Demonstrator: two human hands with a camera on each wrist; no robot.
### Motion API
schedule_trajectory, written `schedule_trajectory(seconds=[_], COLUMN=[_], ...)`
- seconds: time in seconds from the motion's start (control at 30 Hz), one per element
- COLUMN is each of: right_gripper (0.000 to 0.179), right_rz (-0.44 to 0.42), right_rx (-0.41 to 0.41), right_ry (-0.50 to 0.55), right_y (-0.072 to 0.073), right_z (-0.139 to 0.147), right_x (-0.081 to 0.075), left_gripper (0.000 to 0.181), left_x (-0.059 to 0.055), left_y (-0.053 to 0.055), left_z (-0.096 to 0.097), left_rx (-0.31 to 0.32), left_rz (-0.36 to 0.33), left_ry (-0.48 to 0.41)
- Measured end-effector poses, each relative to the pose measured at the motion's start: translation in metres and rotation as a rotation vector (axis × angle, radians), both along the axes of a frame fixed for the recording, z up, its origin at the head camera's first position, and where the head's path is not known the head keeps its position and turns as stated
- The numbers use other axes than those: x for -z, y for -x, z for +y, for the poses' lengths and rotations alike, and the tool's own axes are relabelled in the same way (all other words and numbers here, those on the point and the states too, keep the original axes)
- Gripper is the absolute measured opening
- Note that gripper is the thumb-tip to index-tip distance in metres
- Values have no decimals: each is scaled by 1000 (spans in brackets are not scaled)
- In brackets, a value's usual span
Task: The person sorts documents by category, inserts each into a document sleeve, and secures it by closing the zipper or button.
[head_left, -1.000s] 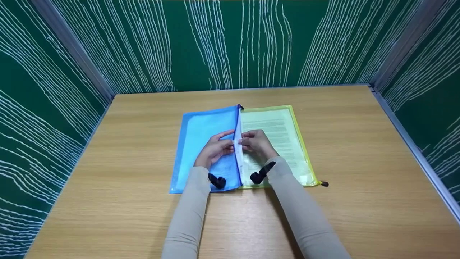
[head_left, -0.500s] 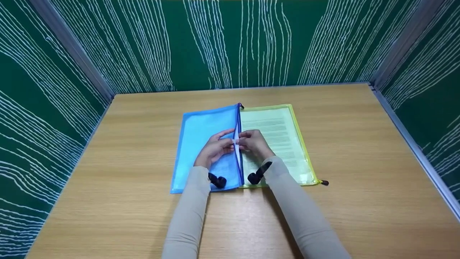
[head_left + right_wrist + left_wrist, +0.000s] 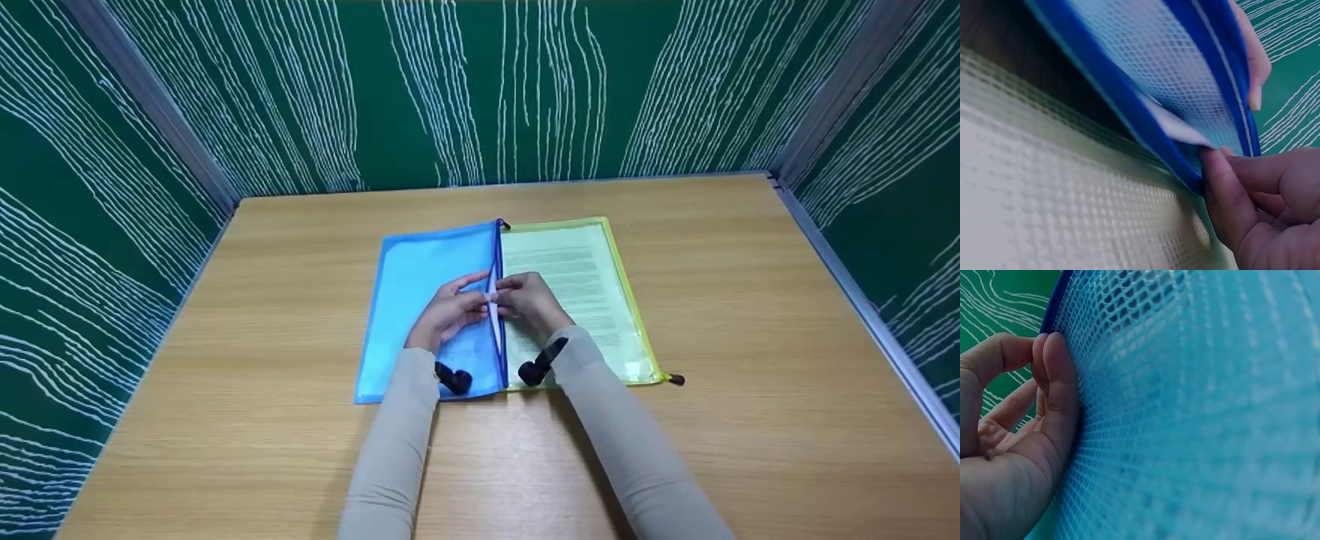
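A blue mesh zip pouch [image 3: 427,255] lies on the left in the head view, its dark-blue zip edge [image 3: 1145,126] parted along the right side. My left hand [image 3: 450,307] pinches the upper lip of that opening between thumb and finger; the left wrist view shows the same left hand [image 3: 1022,416] at the rim. White paper [image 3: 1176,126] shows inside the mouth. At the paper's edge, beside the lower lip, my right hand [image 3: 531,300] pinches with thumb and fingertip. Its fingertips partly hide the contact.
A yellow-edged zip pouch [image 3: 585,300] with a printed sheet inside lies on the right, partly beneath my right hand. Its black zip pull [image 3: 676,380] sticks out at the near corner. Both pouches rest on a wooden table [image 3: 262,360] enclosed by green walls [image 3: 375,112].
The white paper that stood out of the blue pouch's mouth has slid left into it, and only a narrow strip shows. My right hand has shifted slightly left; the left hand stays put.
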State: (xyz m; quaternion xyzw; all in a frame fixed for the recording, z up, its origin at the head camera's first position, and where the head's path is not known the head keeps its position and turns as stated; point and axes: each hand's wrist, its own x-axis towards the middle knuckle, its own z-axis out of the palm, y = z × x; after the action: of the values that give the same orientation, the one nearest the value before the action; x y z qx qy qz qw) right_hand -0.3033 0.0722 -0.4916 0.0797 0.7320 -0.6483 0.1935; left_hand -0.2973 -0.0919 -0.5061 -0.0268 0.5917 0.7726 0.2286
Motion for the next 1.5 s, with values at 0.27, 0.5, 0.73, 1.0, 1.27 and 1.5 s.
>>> schedule_trajectory(seconds=[0.27, 0.5, 0.73, 1.0, 1.27, 1.5], right_gripper=[30, 32, 34, 30, 33, 36], right_rz=[-19, 3, 25, 59, 55, 98], right_rx=[-36, -92, -139, -183, -151, -148], right_ry=[-7, -16, -48, -99, -110, -165], right_y=[0, 1, 1, 0, 2, 8], right_z=[5, 11, 19, 29, 43, 58], right_x=[-1, -2, -1, -6, -9, -10], left_gripper=[52, 51, 53, 49, 50, 51], left_x=[5, 5, 2, -1, -9, -20], left_y=[0, -1, -4, -6, -7, -6], left_z=[1, 3, 7, 12, 20, 20], left_rx=[11, 14, 25, 11, 35, 95], left_rz=[-5, 3, -21, -41, -27, 133], left_ry=[15, 31, 89, 159, 293, 588])
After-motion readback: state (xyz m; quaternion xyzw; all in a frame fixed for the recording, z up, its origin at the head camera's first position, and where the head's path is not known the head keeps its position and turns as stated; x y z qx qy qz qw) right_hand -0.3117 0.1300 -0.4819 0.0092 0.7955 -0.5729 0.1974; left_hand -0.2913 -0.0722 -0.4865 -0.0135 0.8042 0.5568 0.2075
